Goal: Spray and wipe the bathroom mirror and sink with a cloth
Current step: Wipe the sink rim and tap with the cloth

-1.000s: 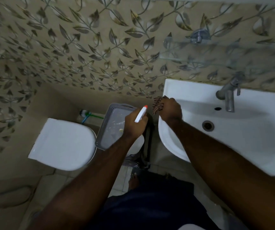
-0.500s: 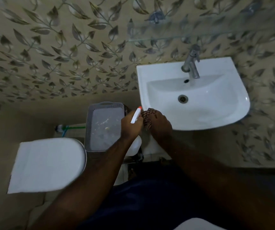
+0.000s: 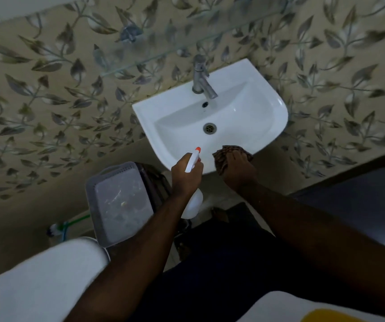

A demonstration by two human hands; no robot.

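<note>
Basket (image 3: 98,189) contents unclear; left hand (image 3: 185,174) grips spray bottle (image 3: 192,201), right hand (image 3: 238,169) cloth (image 3: 224,153).

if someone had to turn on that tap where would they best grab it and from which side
Grip the knob on top of the tap, coming down from above and from the front of the sink. The tap stands upright at the back rim with its spout angled forward over the basin, and the wall sits close behind, so the top is the open part. How the knob works cannot be told.
</note>
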